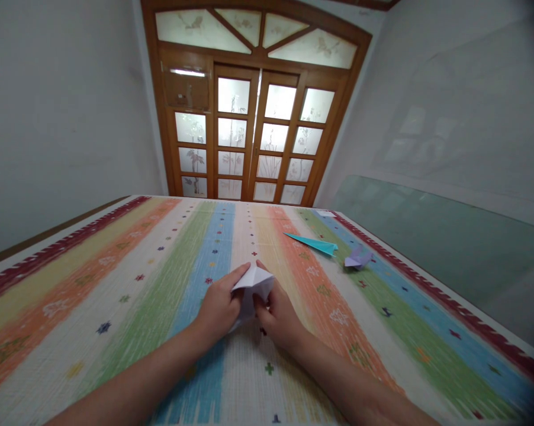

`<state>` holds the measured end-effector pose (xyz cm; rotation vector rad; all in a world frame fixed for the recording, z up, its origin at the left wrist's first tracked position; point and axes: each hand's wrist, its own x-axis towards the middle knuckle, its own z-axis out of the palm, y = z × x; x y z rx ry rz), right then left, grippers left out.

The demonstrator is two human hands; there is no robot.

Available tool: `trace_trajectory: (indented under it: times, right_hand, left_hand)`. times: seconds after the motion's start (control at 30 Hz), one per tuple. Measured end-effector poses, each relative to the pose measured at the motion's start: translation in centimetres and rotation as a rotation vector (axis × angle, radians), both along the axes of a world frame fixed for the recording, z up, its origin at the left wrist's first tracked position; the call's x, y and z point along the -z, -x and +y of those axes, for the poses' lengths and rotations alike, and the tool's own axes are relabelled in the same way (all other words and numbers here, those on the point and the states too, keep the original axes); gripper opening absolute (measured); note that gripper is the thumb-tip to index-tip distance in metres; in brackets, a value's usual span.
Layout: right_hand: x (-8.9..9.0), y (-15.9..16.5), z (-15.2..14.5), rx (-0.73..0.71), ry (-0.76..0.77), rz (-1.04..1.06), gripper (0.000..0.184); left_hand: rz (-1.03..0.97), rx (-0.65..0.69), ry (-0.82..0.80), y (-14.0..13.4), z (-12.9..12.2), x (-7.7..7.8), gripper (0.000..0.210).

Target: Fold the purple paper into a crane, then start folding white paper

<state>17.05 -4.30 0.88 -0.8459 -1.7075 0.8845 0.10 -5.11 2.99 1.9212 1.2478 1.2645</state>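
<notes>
A partly folded sheet of white paper is held between my two hands, over the middle of the striped cloth. My left hand pinches its left side, thumb toward me and fingers along the far edge. On the right side, my right hand grips the paper with the thumb pressed on the near face. The upper part of the paper is creased into angled flaps, and a lower part hangs down between the hands. Some fingertips are hidden behind the paper.
A turquoise folded paper plane lies to the right beyond my hands. Beside it sits a small purple folded paper piece. The striped tablecloth covers the table. Wooden doors with glass panes stand behind it.
</notes>
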Motion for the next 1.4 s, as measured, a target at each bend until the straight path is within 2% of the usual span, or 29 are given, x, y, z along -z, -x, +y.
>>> trace_trajectory:
  times: [0.17, 0.3, 0.4, 0.5, 0.6, 0.7, 0.77, 0.83, 0.87, 0.93, 1.03, 1.17, 1.27, 1.33, 1.4]
  right_hand:
    - [0.6, -0.1, 0.5, -0.023, 0.142, 0.104, 0.073]
    - [-0.1, -0.6, 0.6, 0.048, 0.012, 0.037, 0.065]
    - [-0.7, -0.9, 0.5, 0.082, -0.078, -0.007, 0.055]
    - [-0.9, -1.2, 0.5, 0.086, -0.113, 0.005, 0.045]
    - [-0.8, -1.6, 0.8, 0.107, -0.105, 0.011, 0.044]
    - [-0.6, -2.1, 1.2, 0.131, -0.093, 0.01, 0.045]
    - [-0.6, -2.4, 1.3, 0.13, -0.09, 0.006, 0.044]
    - [-0.6, -2.5, 1.4, 0.121, -0.089, 0.009, 0.042]
    - [-0.7, -2.4, 1.3, 0.114, -0.089, 0.011, 0.04]
    - [-0.8, -2.0, 1.1, 0.094, -0.09, 0.016, 0.037]
    - [-1.1, -1.5, 0.7, 0.036, -0.113, 0.002, 0.035]
    - [-1.1, -1.4, 0.3, -0.054, -0.121, 0.004, 0.032]
    - [-1.0, -1.5, 0.4, -0.212, 0.064, 0.194, 0.043]
    - [-1.0, -1.4, 0.6, -0.295, 0.286, 0.386, 0.057]
    - [-1.0, -1.3, 0.8, -0.31, 0.53, 0.513, 0.062]
  left_hand:
    - [0.044, 0.01, -0.041, 0.2, -0.1, 0.1, 0.058]
    - [0.088, -0.004, -0.109, 0.5, -0.2, 0.0, 0.057]
    - [-0.042, 0.017, -0.094, 0.7, -0.1, -0.1, 0.053]
    - [-0.276, 0.053, 0.04, 1.1, 0.4, 0.1, 0.044]
    - [-0.457, 0.083, 0.278, 1.6, 1.2, 0.6, 0.038]
    - [-0.556, 0.27, 0.525, 2.3, 1.8, 0.7, 0.047]
    - [-0.6, 0.431, 0.576, 2.7, 1.9, 0.6, 0.056]
    - [-0.615, 0.499, 0.518, 2.8, 1.8, 0.3, 0.062]
    - [-0.596, 0.485, 0.473, 2.7, 1.7, 0.2, 0.063]
    - [-0.5, 0.394, 0.383, 2.4, 1.5, 0.1, 0.062]
    - [-0.345, 0.196, 0.288, 1.7, 1.3, 0.2, 0.049]
    - [-0.293, -0.002, 0.229, 2.0, 1.6, 0.5, 0.034]
    - [-0.24, -0.033, 0.075, 3.1, 1.8, 0.3, 0.026]
    - [-0.175, -0.001, -0.06, 3.6, 1.6, 0.0, 0.023]
    - [-0.107, 0.033, -0.132, 3.7, 1.3, -0.2, 0.02]
